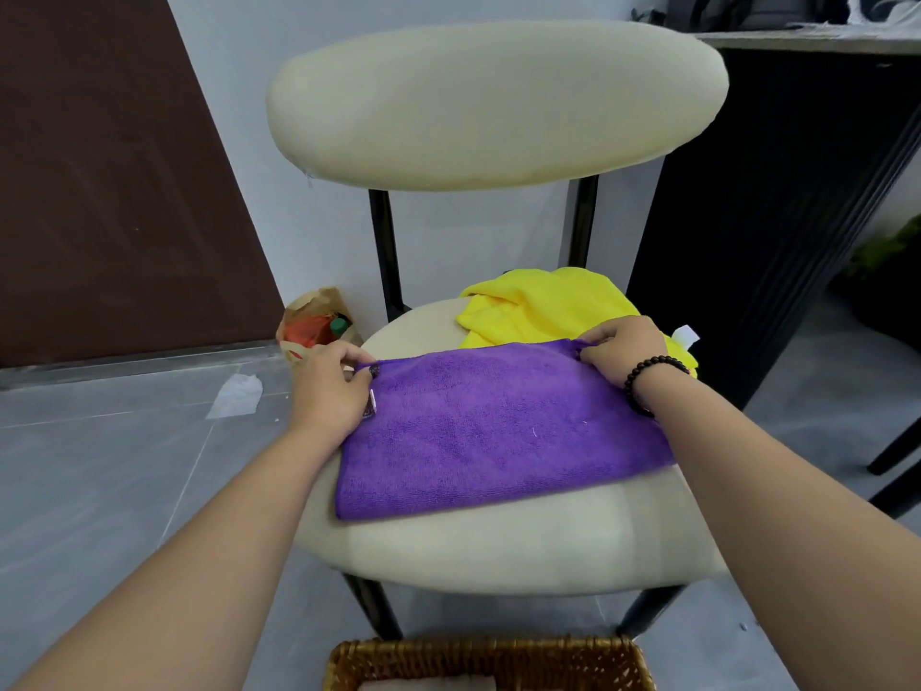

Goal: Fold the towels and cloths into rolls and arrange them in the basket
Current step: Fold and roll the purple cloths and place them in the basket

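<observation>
A purple cloth [498, 431] lies folded flat on the cream seat of a chair [523, 546]. My left hand [331, 386] pinches its far left corner. My right hand [625, 349], with a dark bead bracelet on the wrist, pinches its far right corner. Behind the purple cloth a yellow cloth [543, 304] lies crumpled at the back of the seat, partly under my right hand. A woven wicker basket [491, 658] stands on the floor at the bottom edge, with something pale inside it.
The chair has a padded cream backrest [493, 102] and black legs. A brown paper bag [319, 324] with a bottle sits on the floor to the left. A scrap of white paper [236, 396] lies on the grey tiles. A black cabinet [767, 216] stands to the right.
</observation>
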`<control>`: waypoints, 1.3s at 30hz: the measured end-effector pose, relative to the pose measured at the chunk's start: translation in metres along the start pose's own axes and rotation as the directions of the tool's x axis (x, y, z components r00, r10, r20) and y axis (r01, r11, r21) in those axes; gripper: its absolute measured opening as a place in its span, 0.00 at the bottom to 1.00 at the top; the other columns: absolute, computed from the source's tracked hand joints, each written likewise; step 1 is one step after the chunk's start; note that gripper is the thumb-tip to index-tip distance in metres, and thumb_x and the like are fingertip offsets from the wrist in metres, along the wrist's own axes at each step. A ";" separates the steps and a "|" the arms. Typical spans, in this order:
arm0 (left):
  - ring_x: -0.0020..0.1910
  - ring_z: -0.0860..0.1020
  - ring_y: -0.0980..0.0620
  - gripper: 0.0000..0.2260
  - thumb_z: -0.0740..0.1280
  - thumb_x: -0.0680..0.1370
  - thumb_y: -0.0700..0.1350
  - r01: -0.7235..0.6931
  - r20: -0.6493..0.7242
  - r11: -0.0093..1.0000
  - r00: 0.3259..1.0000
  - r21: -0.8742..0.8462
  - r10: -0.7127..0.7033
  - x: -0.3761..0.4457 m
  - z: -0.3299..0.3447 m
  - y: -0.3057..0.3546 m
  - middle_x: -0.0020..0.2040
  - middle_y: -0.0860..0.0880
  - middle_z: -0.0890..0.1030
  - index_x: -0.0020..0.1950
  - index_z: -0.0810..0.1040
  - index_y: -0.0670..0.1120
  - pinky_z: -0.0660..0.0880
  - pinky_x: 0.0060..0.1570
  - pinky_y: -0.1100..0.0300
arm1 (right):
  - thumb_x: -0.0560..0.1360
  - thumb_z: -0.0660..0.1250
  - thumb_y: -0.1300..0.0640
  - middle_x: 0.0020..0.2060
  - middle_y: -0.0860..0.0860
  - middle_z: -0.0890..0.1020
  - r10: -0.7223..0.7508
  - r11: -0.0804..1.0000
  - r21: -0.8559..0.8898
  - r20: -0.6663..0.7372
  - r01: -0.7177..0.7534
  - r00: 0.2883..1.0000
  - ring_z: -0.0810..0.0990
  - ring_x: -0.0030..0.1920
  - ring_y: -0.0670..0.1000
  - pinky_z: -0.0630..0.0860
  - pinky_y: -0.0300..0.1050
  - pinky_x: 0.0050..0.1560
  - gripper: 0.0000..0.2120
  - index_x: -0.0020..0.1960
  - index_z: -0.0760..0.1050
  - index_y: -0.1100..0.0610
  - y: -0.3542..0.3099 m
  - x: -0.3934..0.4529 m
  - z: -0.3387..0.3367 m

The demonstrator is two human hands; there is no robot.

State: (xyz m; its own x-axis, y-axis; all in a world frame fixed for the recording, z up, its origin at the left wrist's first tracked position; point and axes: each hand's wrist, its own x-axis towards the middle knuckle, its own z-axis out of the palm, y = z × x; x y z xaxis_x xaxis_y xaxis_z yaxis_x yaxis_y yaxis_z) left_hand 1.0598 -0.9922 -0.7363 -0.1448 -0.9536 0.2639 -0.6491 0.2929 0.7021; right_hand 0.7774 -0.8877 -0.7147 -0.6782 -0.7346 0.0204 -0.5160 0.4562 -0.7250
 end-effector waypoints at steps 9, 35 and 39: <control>0.46 0.80 0.55 0.06 0.73 0.74 0.39 0.103 -0.024 0.926 0.992 -0.363 -0.120 -0.032 -0.037 0.006 0.47 0.50 0.84 0.46 0.85 0.49 0.75 0.51 0.60 | 0.69 0.71 0.67 0.35 0.48 0.81 -0.040 0.855 0.505 -0.162 0.117 0.986 0.77 0.37 0.45 0.75 0.32 0.40 0.08 0.39 0.81 0.55 0.004 -0.048 -0.032; 0.50 0.82 0.53 0.11 0.74 0.69 0.34 0.058 0.069 0.706 0.998 -0.705 -0.014 -0.127 -0.137 0.058 0.44 0.50 0.86 0.37 0.86 0.52 0.77 0.40 0.68 | 0.68 0.71 0.73 0.41 0.56 0.86 -0.086 0.775 0.619 -0.091 0.124 0.992 0.84 0.47 0.53 0.81 0.47 0.49 0.09 0.38 0.82 0.59 0.005 -0.199 -0.137; 0.52 0.82 0.50 0.10 0.74 0.70 0.33 0.065 0.074 0.714 0.997 -0.697 -0.018 -0.122 -0.136 0.059 0.44 0.48 0.85 0.41 0.86 0.48 0.78 0.43 0.67 | 0.67 0.69 0.76 0.41 0.56 0.86 -0.073 0.752 0.648 -0.097 0.119 0.993 0.84 0.50 0.53 0.80 0.46 0.50 0.12 0.36 0.81 0.59 0.003 -0.191 -0.135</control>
State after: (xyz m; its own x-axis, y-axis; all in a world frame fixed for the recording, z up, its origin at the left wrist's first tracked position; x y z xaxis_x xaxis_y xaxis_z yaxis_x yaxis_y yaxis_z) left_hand 1.1408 -0.8489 -0.6373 -0.1880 -0.9612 0.2016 0.0477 0.1961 0.9794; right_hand 0.8347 -0.6781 -0.6282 -0.6863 -0.7137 0.1405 -0.1301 -0.0696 -0.9890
